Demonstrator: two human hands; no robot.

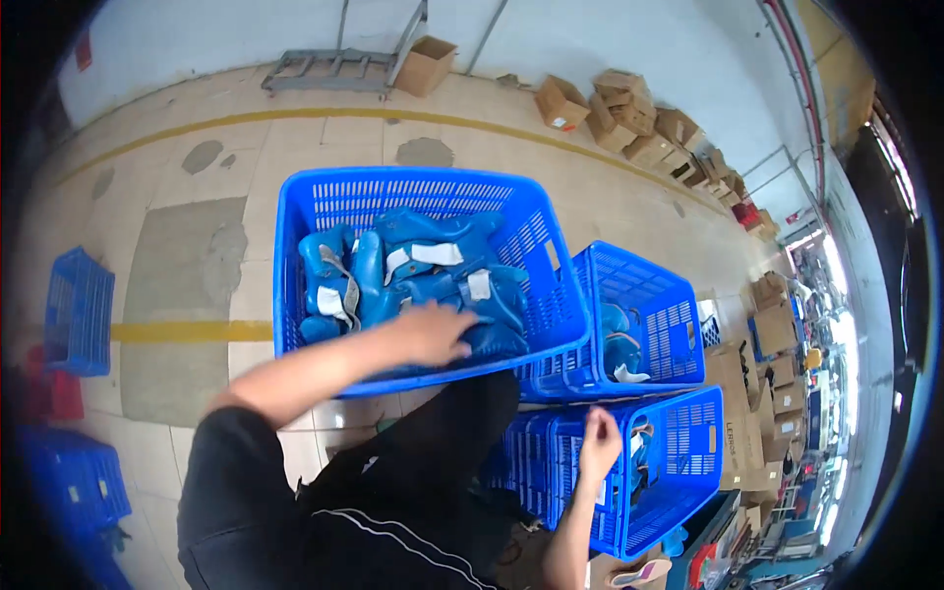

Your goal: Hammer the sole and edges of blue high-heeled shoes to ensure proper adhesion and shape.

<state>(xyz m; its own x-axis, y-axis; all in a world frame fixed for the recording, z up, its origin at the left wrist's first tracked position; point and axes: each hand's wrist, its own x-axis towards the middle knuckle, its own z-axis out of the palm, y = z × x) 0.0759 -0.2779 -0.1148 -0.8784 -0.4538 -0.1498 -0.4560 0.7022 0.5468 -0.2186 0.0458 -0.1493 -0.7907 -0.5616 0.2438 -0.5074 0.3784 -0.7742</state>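
The blue shoe forms (413,270) lie piled in the big blue basket (324,202), at the middle of the picture. They look hard and smooth, maybe slippery, and not too heavy, so gripping one around its thick middle seems best. The left hand (435,332) lies on the pile with fingers spread, touching one form but not lifting it. At four o'clock the right hand (600,442) curls over the rim of a lower blue basket (678,472). At three o'clock sits another blue basket (654,315). At one o'clock, cardboard boxes (629,113) lie along the wall.
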